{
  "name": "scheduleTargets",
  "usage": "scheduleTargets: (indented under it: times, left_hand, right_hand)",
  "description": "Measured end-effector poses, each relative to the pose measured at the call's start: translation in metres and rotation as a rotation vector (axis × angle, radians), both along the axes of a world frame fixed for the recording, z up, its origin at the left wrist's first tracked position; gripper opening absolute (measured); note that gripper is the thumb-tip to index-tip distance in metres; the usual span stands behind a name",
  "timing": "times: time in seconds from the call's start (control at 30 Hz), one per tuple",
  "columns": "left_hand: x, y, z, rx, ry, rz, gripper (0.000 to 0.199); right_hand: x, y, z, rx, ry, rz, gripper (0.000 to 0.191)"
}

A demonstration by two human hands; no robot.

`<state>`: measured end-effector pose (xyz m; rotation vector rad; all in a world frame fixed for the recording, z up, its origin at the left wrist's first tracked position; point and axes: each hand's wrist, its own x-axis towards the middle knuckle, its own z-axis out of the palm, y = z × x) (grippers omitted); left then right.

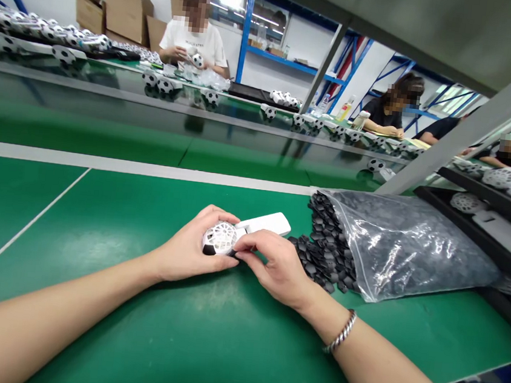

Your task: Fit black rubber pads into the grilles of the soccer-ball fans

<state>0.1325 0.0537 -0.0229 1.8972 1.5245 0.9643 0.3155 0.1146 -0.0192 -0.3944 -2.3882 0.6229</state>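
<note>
My left hand (193,243) is wrapped round the ball-shaped end of a white plastic football-patterned piece (224,237), whose flat white handle (268,223) points away to the right. The ball has an open white lattice on top and a black patch at its lower left. My right hand (277,264) pinches at the ball's right side, thumb and forefinger together; whatever lies between those fingertips is too small or hidden to name. Just beyond the right hand, small black plastic pieces (323,244) spill in a heap from a clear plastic bag (414,245).
The green tabletop (130,337) lies under my arms. Behind it runs a conveyor (242,141) carrying football-patterned pieces (270,112). Black trays (437,204) with white parts stand at the right, beside a slanting metal post (449,126). Across the conveyor, a person in a white shirt (195,45) handles a similar ball.
</note>
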Motion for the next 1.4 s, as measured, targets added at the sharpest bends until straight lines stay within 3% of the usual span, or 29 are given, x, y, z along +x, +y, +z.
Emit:
scheduleTargets:
  times: [0.47, 0.77, 1.4]
  left_hand:
    - [0.0009, -0.0003, -0.0020, 0.036, 0.014, 0.009, 0.045]
    - [0.0006, -0.0001, -0.0023, 0.035, 0.003, 0.017, 0.045]
    - [0.0020, 0.0009, -0.0027, 0.039, 0.017, 0.020, 0.044]
  right_hand:
    - [0.0002, 0.0004, -0.0025, -0.137, 0.032, -0.014, 0.003]
    - [0.0026, 0.0019, -0.0022, -0.138, 0.028, -0.003, 0.006]
    - [-0.0012, 0.0076, -0.0093, -0.263, -0.008, -0.138, 0.016]
